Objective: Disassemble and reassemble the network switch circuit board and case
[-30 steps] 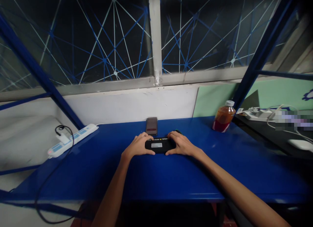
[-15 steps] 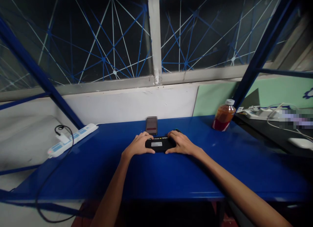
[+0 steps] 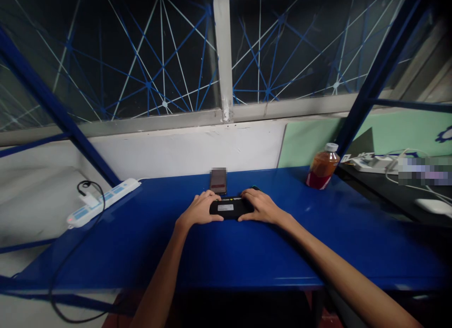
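Observation:
A flat black device (image 3: 240, 209) with a pale label and small coloured marks along its far edge lies at the middle of the blue table; its exact kind does not show. My left hand (image 3: 203, 208) grips its left end, thumb along the near edge and fingers over the far side. On the right end, my right hand (image 3: 259, 206) holds it the same way. Just beyond the device, a phone (image 3: 218, 181) leans or lies with its dark screen toward me. Something small and teal peeks out behind my right fingers, mostly hidden.
On the blue table (image 3: 141, 243), a white power strip (image 3: 113, 198) with a black cable plugged in lies at the left. A bottle of amber drink (image 3: 323, 167) stands back right. Farther right, a dark surface (image 3: 391, 194) bears white cables and a white mouse-like object (image 3: 434, 206).
The view has shifted very slightly. Both hands keep the same grip on the black device, which stays in place.

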### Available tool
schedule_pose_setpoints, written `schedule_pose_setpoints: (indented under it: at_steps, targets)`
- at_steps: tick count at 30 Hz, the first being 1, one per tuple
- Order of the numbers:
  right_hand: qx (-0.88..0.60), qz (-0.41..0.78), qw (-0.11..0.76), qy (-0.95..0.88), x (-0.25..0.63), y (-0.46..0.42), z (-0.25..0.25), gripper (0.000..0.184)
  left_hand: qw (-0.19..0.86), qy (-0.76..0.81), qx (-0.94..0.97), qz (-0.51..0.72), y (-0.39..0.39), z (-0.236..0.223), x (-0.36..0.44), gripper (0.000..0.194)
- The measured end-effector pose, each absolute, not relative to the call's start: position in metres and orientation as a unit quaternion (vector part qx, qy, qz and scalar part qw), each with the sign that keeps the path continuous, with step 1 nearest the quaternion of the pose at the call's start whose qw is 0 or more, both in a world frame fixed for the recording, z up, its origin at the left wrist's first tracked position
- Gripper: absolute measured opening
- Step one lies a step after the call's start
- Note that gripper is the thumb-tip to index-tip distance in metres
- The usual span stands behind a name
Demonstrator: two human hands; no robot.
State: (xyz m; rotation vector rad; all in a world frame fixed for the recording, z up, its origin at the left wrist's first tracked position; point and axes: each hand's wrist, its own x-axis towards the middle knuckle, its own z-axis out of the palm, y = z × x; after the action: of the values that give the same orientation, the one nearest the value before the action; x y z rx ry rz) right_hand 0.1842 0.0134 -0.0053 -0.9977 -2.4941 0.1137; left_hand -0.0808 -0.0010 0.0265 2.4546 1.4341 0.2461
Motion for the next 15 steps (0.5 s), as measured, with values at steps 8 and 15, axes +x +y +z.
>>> schedule_pose_setpoints:
  at_steps: [8, 15]
  targets:
    - [-0.363, 0.049, 0.227, -0.902, 0.1828, 0.0126, -0.0058, 0.071, 0.136, 0.498, 0.852, 0.087, -0.0004, 0.0270, -0.0810, 0.064]
    - [-0.359, 0.055, 0.229, -0.903, 0.1832, 0.0113, -0.0040, 0.074, 0.144, 0.493, 0.854, 0.085, 0.0008, 0.0268, -0.0815, 0.062]
